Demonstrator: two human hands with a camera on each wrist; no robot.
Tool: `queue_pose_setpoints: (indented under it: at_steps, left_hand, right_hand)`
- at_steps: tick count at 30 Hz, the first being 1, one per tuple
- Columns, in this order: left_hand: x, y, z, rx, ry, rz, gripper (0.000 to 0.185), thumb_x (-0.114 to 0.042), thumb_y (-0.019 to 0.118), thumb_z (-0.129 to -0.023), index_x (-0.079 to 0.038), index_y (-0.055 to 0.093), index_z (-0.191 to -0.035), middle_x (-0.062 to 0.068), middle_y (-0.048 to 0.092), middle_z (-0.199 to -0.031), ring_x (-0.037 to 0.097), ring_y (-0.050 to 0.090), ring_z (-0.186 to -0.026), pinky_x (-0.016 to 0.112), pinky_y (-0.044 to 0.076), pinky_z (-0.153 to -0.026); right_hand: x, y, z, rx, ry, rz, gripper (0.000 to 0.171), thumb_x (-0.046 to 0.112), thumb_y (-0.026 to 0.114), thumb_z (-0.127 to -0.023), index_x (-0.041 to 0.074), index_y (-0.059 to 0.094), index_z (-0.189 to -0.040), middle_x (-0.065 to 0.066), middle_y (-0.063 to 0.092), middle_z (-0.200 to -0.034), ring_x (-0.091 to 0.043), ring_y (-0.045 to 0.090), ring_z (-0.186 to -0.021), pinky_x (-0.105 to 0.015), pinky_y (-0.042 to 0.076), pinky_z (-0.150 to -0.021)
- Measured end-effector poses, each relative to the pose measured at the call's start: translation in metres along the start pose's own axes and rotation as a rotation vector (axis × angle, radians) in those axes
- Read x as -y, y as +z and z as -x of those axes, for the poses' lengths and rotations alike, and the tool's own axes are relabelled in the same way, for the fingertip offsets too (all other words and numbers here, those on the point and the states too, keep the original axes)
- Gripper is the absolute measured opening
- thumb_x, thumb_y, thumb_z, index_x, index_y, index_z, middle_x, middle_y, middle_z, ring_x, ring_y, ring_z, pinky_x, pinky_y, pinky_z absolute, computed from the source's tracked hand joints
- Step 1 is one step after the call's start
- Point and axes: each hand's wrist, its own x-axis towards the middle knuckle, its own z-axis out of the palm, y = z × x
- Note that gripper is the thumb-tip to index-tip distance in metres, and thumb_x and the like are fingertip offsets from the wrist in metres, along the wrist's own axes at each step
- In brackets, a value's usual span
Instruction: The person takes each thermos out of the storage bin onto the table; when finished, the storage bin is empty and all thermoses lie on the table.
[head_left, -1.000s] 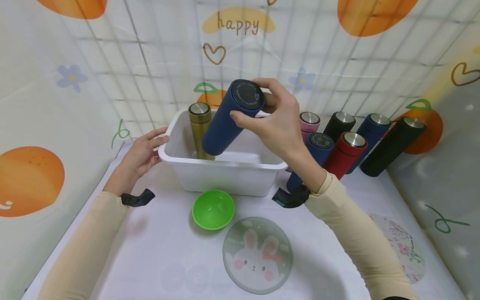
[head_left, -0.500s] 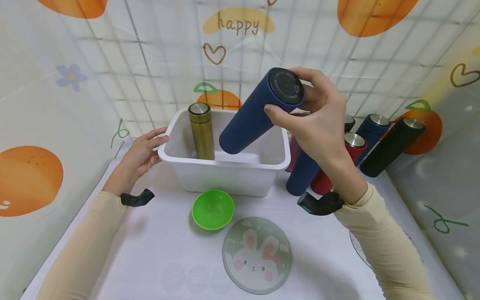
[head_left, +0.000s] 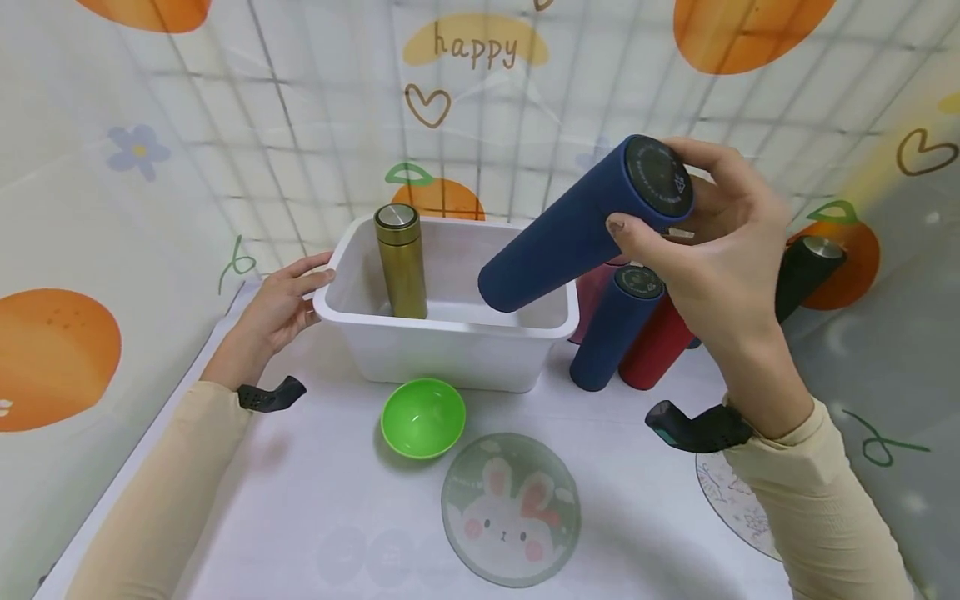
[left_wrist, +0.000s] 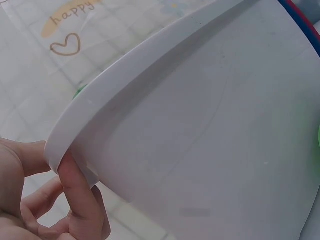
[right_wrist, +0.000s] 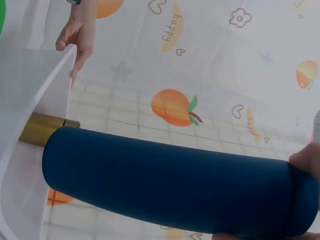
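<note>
My right hand (head_left: 738,250) grips a blue thermos flask (head_left: 566,237) near its black-topped end, thumb in front and fingers behind. The flask is tilted, its lower end over the right part of a white plastic bin (head_left: 450,354). In the right wrist view the blue flask (right_wrist: 170,182) stretches toward the bin's opening. My left hand (head_left: 273,308) holds the bin's left rim; the left wrist view shows the thumb and a finger of that hand (left_wrist: 80,200) pinching the rim. A gold flask (head_left: 405,275) stands upright inside the bin at the left.
Right of the bin stand another blue flask (head_left: 611,337), a red flask (head_left: 660,346), a pinkish flask (head_left: 592,300) and a dark green flask (head_left: 806,275). A green bowl (head_left: 423,419) and a round rabbit mat (head_left: 512,510) lie in front. Another round mat (head_left: 738,504) is partly under the right sleeve.
My right hand has moved right with the blue flask, away from the gold one, and the flask has tilted further toward level. My left hand stays on the bin's rim.
</note>
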Motion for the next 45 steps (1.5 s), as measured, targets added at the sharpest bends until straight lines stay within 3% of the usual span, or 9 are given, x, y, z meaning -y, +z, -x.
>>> queue_pose_setpoints:
  at_steps: [12,18,20,25,27,31,34,40,45]
  left_hand:
    - [0.001,0.001,-0.001,-0.011,-0.010,0.005,0.060,-0.016,0.070,-0.096,-0.009,0.044,-0.149,0.004,0.059,-0.123,0.016,0.067,-0.088,0.024,0.059,-0.065]
    - [0.002,0.000,-0.001,-0.007,-0.014,0.017,0.061,-0.016,0.071,-0.095,-0.010,0.044,-0.150,0.006,0.054,-0.129,0.017,0.067,-0.091,0.026,0.060,-0.068]
    - [0.003,-0.001,-0.001,-0.005,-0.015,0.025,0.061,-0.016,0.071,-0.095,-0.011,0.044,-0.149,0.006,0.055,-0.129,0.017,0.067,-0.091,0.026,0.060,-0.067]
    - [0.003,0.000,-0.001,-0.005,-0.015,0.023,0.059,-0.016,0.071,-0.095,-0.011,0.046,-0.148,0.005,0.058,-0.126,0.017,0.067,-0.089,0.026,0.060,-0.067]
    - [0.003,0.001,-0.002,-0.005,-0.014,0.028,0.058,-0.015,0.071,-0.095,-0.011,0.047,-0.147,0.005,0.059,-0.124,0.017,0.068,-0.089,0.026,0.060,-0.066]
    - [0.002,0.000,-0.002,-0.008,-0.012,0.036,0.055,-0.015,0.071,-0.095,-0.012,0.049,-0.145,0.004,0.059,-0.123,0.017,0.068,-0.089,0.026,0.060,-0.066]
    - [0.002,0.000,-0.003,-0.012,-0.013,0.039,0.055,-0.015,0.071,-0.094,-0.012,0.050,-0.145,0.005,0.057,-0.126,0.017,0.068,-0.090,0.027,0.060,-0.067]
    - [0.001,0.000,-0.003,-0.020,-0.023,0.032,0.058,-0.016,0.072,-0.094,-0.011,0.047,-0.147,0.005,0.057,-0.127,0.017,0.068,-0.090,0.028,0.060,-0.068]
    - [0.000,0.001,-0.002,-0.016,-0.018,0.028,0.057,-0.015,0.071,-0.095,-0.011,0.048,-0.146,0.003,0.061,-0.121,0.016,0.068,-0.089,0.026,0.060,-0.066]
  right_hand:
    - [0.021,-0.028,0.013,-0.052,-0.003,-0.012,0.050,-0.018,0.075,-0.069,-0.010,0.066,-0.117,-0.026,0.071,-0.097,-0.025,0.071,-0.078,-0.024,0.059,-0.069]
    - [0.025,-0.042,0.019,-0.056,-0.014,0.074,0.054,-0.019,0.075,-0.068,-0.010,0.065,-0.120,-0.027,0.070,-0.103,-0.024,0.071,-0.080,-0.022,0.059,-0.071]
    - [0.027,-0.048,0.021,-0.050,-0.014,0.173,0.056,-0.018,0.075,-0.068,-0.007,0.065,-0.123,-0.025,0.070,-0.106,-0.022,0.072,-0.084,-0.021,0.058,-0.074]
    - [0.028,-0.063,0.030,-0.048,0.007,0.125,0.062,-0.024,0.073,-0.065,-0.011,0.061,-0.125,-0.029,0.067,-0.110,-0.024,0.070,-0.089,-0.022,0.058,-0.077]
    - [0.028,-0.069,0.033,-0.054,0.024,0.025,0.063,-0.028,0.071,-0.064,-0.015,0.059,-0.124,-0.033,0.065,-0.112,-0.028,0.069,-0.091,-0.023,0.058,-0.078]
    - [0.027,-0.080,0.040,-0.031,0.043,0.030,0.065,-0.028,0.069,-0.064,-0.015,0.057,-0.127,-0.034,0.063,-0.116,-0.029,0.066,-0.096,-0.022,0.057,-0.079]
    - [0.027,-0.086,0.046,-0.001,0.053,0.088,0.067,-0.028,0.070,-0.065,-0.014,0.056,-0.129,-0.033,0.062,-0.119,-0.028,0.066,-0.098,-0.020,0.056,-0.079]
    - [0.033,-0.092,0.058,0.000,0.202,0.427,0.076,-0.021,0.078,-0.069,0.003,0.058,-0.138,-0.020,0.063,-0.129,-0.019,0.067,-0.098,-0.016,0.055,-0.078]
    - [0.029,-0.098,0.067,0.004,0.247,0.369,0.079,-0.024,0.077,-0.068,0.002,0.056,-0.139,-0.019,0.062,-0.130,-0.019,0.067,-0.095,-0.017,0.057,-0.072]
